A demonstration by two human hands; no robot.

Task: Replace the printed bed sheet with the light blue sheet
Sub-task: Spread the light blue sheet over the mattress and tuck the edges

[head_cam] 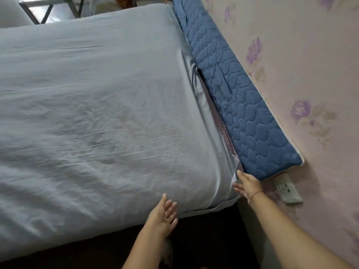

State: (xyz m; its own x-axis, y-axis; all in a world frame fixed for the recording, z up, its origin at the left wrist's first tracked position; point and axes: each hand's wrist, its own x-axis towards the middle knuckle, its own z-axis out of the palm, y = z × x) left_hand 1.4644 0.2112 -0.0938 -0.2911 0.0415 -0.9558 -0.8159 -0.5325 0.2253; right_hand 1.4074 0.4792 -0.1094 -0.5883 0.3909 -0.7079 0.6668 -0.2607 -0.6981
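Two bare hands reach toward the near corner of the bed, and we see both of them with nothing in their grasp. The left hand [162,217] hovers just beside the mattress edge, palm turned toward the bed, fingers straight and fanned wide. The right hand [249,186] is at the corner itself, thumb up and fingers stretched out flat, their tips touching the loose hem that hangs there. A thin cord bracelet [256,193] circles that wrist.

The light blue fabric sheet [101,105] lies spread over the whole mattress, creased with fine wrinkles across the middle, and is pulled down over the side nearest the wall. At the near corner its hem flares out a little, untucked, above the dark bed base [204,235].

Along the far side we find a long dark blue quilted headboard pad [239,105], stitched in a wavy cell pattern and set against the pink wallpapered wall with purple flowers [303,65]. In the gap between mattress and pad a narrow strip of pink-and-purple patterned fabric [226,135] shows below the sheet's edge. A white wall socket [286,189] sits just below the pad's near end, close to the right wrist. At the top left we make out a grey metal frame [33,15] beyond the bed.
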